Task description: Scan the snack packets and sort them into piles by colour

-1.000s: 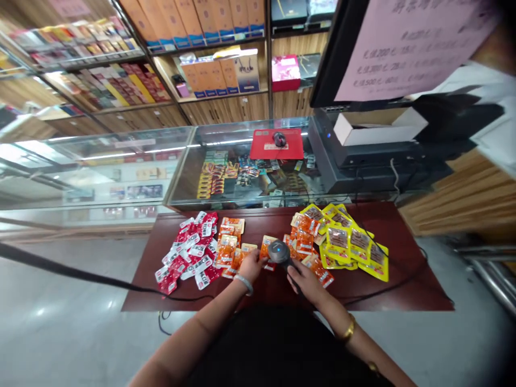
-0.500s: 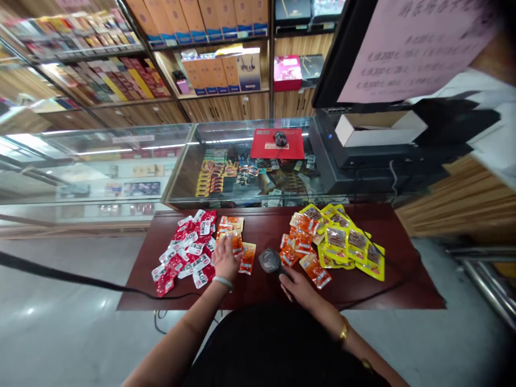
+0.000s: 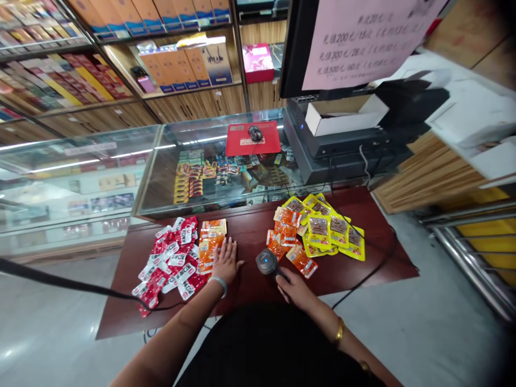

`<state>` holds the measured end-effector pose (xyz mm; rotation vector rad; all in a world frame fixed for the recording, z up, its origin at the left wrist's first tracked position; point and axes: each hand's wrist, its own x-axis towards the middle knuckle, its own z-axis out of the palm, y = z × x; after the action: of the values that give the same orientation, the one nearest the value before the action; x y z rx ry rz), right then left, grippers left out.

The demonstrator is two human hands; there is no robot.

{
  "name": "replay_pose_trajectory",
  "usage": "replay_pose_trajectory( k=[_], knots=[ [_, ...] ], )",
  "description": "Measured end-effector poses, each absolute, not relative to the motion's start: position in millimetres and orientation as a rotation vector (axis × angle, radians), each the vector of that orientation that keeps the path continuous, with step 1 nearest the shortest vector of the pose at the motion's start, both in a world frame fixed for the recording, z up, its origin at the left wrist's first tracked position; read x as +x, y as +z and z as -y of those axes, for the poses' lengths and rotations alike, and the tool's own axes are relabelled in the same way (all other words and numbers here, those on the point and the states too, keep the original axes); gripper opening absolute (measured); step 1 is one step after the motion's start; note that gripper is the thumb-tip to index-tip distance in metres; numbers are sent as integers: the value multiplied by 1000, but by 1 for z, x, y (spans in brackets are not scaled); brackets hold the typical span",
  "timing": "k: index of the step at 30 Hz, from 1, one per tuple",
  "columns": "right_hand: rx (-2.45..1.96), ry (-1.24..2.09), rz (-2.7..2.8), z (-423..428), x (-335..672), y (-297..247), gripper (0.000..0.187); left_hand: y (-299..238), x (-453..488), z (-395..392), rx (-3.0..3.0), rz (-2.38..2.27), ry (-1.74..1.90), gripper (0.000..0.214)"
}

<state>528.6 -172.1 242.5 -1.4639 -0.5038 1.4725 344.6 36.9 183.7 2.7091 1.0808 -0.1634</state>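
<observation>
My left hand lies flat with fingers spread on the dark red table, its fingertips on the near edge of an orange packet pile. A heap of red packets lies just left of that pile. My right hand grips the handle of a grey barcode scanner, whose head points up at the table's middle. To the scanner's right lie more orange packets and yellow packets.
A glass display counter stands behind the table, with a red mat and mouse on top. A black monitor stand and white box sit at right. A black cable crosses at left; another runs off the table's right edge.
My left hand carried an orange packet from beside the scanner to the left orange pile, let it go and now lies flat. The scanner has stayed near the table's middle.
</observation>
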Motion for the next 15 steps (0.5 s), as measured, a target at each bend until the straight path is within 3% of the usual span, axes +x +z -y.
replay_pose_trajectory(
  k=[9,15],
  knots=[
    [-1466,1336,223,192,549,247,55,201,447,15,2573,-1071,-190,56],
    [-1510,1231,156,199,567,256,50,195,448,8,2273,-1205,-328,26]
  ],
)
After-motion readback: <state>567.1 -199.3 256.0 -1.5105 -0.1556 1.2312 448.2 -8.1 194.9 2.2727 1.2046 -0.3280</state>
